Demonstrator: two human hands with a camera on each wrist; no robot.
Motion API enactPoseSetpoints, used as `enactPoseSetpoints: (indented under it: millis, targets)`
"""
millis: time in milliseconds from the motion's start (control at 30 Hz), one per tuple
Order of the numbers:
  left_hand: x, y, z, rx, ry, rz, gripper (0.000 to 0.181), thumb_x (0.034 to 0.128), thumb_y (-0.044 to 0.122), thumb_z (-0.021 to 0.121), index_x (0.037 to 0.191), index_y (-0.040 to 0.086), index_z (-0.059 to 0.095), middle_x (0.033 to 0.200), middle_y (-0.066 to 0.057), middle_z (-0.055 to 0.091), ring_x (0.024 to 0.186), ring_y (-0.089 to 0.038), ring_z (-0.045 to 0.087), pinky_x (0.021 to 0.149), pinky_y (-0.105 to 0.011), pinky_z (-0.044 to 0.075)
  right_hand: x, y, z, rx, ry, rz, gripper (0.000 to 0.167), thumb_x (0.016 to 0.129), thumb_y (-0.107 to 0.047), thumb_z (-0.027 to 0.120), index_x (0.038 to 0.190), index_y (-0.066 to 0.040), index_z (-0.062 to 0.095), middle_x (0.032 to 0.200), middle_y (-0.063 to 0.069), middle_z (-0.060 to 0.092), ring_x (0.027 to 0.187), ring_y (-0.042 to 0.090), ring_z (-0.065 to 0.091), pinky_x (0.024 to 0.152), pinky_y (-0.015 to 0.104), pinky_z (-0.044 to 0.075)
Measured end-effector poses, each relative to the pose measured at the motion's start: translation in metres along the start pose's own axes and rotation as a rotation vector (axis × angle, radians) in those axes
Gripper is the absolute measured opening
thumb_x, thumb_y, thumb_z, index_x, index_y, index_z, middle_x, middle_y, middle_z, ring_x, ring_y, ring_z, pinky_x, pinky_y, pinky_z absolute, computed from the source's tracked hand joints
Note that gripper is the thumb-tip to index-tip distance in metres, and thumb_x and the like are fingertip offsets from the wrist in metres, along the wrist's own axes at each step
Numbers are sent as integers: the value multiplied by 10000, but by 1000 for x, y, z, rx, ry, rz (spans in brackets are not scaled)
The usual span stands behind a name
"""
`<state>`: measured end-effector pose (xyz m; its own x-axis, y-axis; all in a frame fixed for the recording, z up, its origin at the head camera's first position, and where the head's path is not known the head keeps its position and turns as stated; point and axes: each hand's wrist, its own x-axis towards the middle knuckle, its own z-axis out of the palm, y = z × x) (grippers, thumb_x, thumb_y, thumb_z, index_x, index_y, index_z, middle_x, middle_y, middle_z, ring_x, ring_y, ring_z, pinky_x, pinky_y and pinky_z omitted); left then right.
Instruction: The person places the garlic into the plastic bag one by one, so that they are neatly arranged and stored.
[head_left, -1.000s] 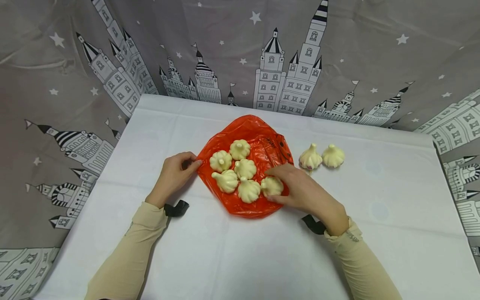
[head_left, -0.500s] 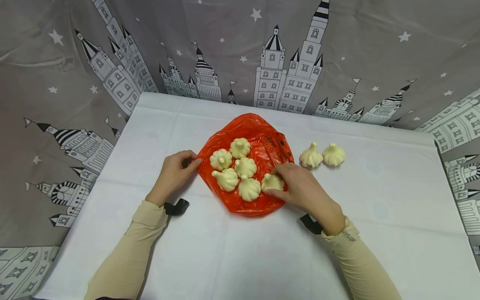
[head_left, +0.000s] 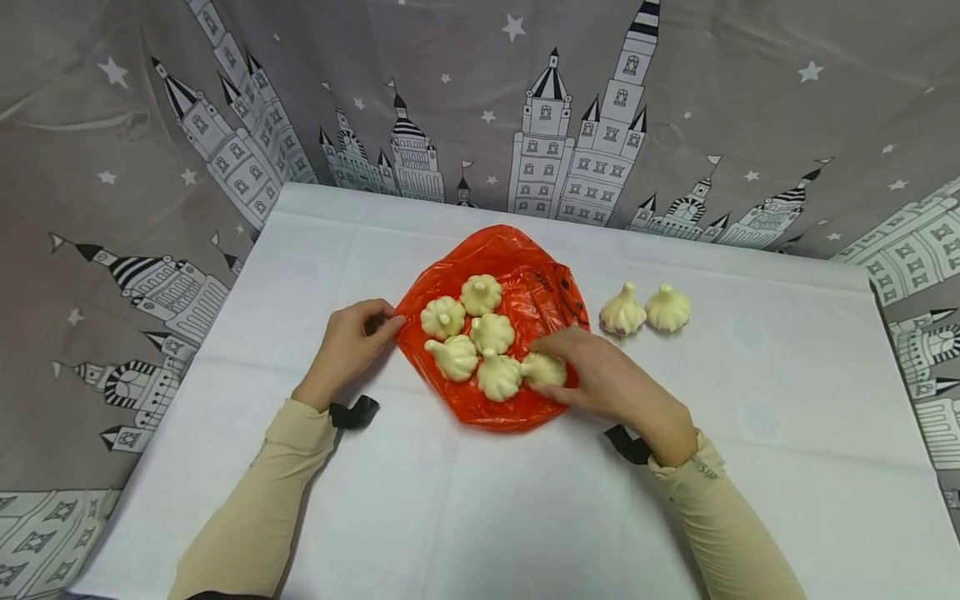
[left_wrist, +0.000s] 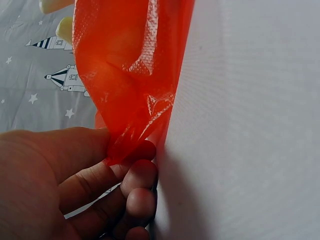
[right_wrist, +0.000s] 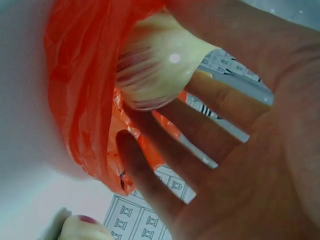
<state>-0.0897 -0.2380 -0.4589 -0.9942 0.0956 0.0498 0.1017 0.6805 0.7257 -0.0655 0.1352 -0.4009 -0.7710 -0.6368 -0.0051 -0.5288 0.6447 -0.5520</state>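
Note:
A red plastic bag (head_left: 517, 250) lies flat on the white table. Several pale garlic bulbs (head_left: 452, 358) rest on it in a cluster. At the bag's left corner my left hand (head_left: 349, 346) pinches the plastic between thumb and forefinger; the left wrist view shows the gathered edge (left_wrist: 127, 145) in those fingers. My right hand (head_left: 600, 375) holds the rightmost garlic bulb (head_left: 543, 371) on the bag, thumb on the near side and fingers on the far side. Up close, this bulb (right_wrist: 160, 62) shows purple streaks and sits against the red plastic.
Right of the bag, two more garlic bulbs, one purple-based (head_left: 622, 312) and one paler (head_left: 667, 310), stand on the white tablecloth (head_left: 780, 400). A grey curtain with printed castles (head_left: 450, 67) hangs behind and beside the table. Each wrist has a black strap (head_left: 354, 413).
My right hand has rocked the rightmost garlic bulb: half a second ago its stem pointed up and left, now it points left toward the neighbouring bulb. The left hand keeps its place on the bag.

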Motion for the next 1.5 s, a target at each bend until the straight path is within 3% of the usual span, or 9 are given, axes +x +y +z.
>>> enactPoseSetpoints:
  millis: [200, 567, 1133, 1500]
  targets:
    - [0, -1, 0, 4, -4, 3, 138, 1016, 189, 714, 994, 56, 743, 857, -107, 665, 786, -244, 532, 722, -311, 406, -1, 2, 2, -40, 20, 74, 494, 895, -267, 856, 1294, -40, 671, 1198, 133, 734, 1119, 312, 689, 995, 489, 534]
    - [0, 2, -1, 6, -1, 5, 141, 1015, 192, 716, 994, 56, 744, 860, -106, 667, 788, -241, 531, 723, -320, 404, 1, 3, 0, 22, 7, 41, 469, 895, -221, 854, 1280, -25, 674, 1171, 100, 743, 1032, 267, 696, 955, 466, 545]
    - [0, 1, 0, 13, 3, 6, 131, 1014, 181, 717, 996, 54, 742, 859, -110, 667, 784, -246, 530, 722, -324, 406, -1, 2, 1, 17, 42, 11, 487, 862, -216, 885, 1265, -42, 673, 1196, 117, 729, 1118, 306, 686, 1012, 489, 528]
    - [-1, 3, -1, 10, 2, 12, 138, 1016, 190, 713, 996, 58, 746, 854, -103, 668, 776, -234, 528, 713, -313, 401, -1, 1, -4, 49, 33, 52, 569, 872, -369, 876, 1297, -45, 682, 1246, 98, 723, 1211, 300, 659, 1077, 496, 496]
